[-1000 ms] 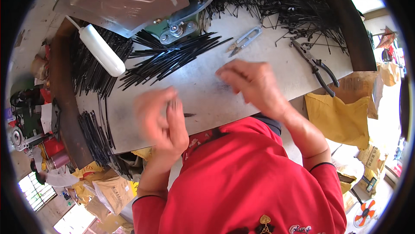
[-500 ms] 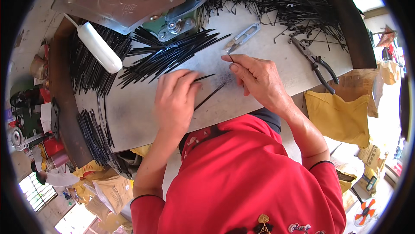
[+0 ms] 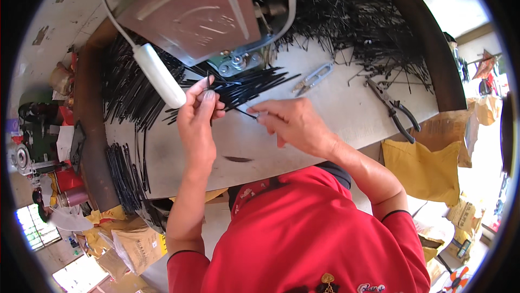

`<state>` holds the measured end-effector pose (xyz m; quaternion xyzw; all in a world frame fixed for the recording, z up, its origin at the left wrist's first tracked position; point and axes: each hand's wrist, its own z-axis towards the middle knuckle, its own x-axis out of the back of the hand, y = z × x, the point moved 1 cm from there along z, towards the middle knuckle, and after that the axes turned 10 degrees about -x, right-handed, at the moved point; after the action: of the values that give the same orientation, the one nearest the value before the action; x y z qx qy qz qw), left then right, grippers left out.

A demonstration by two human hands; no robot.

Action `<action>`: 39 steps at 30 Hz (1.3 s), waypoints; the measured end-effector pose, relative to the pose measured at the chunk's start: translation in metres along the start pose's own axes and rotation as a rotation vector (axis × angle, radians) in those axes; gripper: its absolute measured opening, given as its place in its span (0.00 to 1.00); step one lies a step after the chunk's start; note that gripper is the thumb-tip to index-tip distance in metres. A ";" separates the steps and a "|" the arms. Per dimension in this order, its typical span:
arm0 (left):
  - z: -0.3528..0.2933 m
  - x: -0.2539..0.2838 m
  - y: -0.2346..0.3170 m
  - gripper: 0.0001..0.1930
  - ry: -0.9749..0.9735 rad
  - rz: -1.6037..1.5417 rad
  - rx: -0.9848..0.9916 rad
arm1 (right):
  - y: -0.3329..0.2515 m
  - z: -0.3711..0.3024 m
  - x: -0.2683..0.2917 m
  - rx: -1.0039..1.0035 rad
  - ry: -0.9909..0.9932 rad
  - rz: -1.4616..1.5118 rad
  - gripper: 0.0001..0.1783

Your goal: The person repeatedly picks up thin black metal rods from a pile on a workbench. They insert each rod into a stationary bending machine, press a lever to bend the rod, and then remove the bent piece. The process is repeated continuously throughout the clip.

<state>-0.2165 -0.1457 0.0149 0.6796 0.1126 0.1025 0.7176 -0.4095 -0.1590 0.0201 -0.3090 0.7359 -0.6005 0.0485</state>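
Note:
My left hand (image 3: 199, 117) is closed in a pinch over the table, in front of the machine, with a thin black strip (image 3: 209, 84) between thumb and fingers. To its right, my right hand (image 3: 295, 125) pinches the end of another thin black strip (image 3: 242, 112), which slants up and left toward a loose pile of black strips (image 3: 254, 88). The far end of that strip is lost against the pile. Between my hands and the table's front edge is a short dark strip (image 3: 238, 159), slightly blurred.
A green machine with a metal cover (image 3: 200, 17) stands at the back, beside a white tube lamp (image 3: 160, 76). Thread snips (image 3: 314, 79) and black-handled pliers (image 3: 391, 108) lie on the right. Dark tangled pieces (image 3: 357, 27) heap at the back right; more strips (image 3: 124, 176) sit left.
The view has shifted, so the table sits lower. My left hand has moved up and left to the pile's front; my right hand has come left and nearer, away from the snips.

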 end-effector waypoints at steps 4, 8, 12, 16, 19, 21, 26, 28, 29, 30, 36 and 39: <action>0.028 -0.007 0.006 0.18 -0.032 -0.104 0.087 | -0.012 0.026 0.008 0.038 0.242 -0.023 0.10; 0.036 -0.017 -0.014 0.16 -0.066 -0.236 0.114 | -0.002 0.048 -0.001 0.180 0.504 -0.230 0.10; 0.031 -0.027 -0.016 0.16 -0.049 -0.251 0.136 | 0.004 0.049 -0.009 0.185 0.559 -0.401 0.11; 0.032 -0.025 -0.017 0.15 -0.041 -0.299 0.149 | -0.001 0.046 -0.007 0.168 0.538 -0.457 0.11; 0.033 -0.023 -0.017 0.14 -0.068 -0.343 0.140 | -0.002 0.046 -0.009 0.193 0.541 -0.461 0.12; 0.034 -0.022 -0.017 0.14 -0.077 -0.371 0.143 | -0.002 0.046 -0.009 0.191 0.539 -0.457 0.12; 0.036 -0.020 -0.017 0.14 -0.100 -0.431 0.167 | -0.003 0.045 -0.010 0.223 0.556 -0.428 0.11; 0.036 -0.019 -0.017 0.14 -0.124 -0.433 0.164 | -0.003 0.045 -0.010 0.219 0.551 -0.424 0.11; 0.036 -0.018 -0.016 0.14 -0.137 -0.434 0.162 | -0.003 0.045 -0.011 0.216 0.550 -0.426 0.11; 0.036 -0.018 -0.016 0.14 -0.147 -0.434 0.161 | -0.002 0.045 -0.011 0.213 0.550 -0.427 0.11; 0.034 -0.021 -0.013 0.14 -0.126 -0.378 0.133 | 0.000 0.042 -0.011 0.230 0.580 -0.397 0.11; 0.033 -0.023 -0.013 0.14 -0.115 -0.392 0.132 | 0.000 0.043 -0.011 0.228 0.575 -0.394 0.12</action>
<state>-0.2284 -0.1851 0.0041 0.6948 0.2080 -0.0857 0.6831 -0.3814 -0.1896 0.0049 -0.2560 0.5742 -0.7388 -0.2429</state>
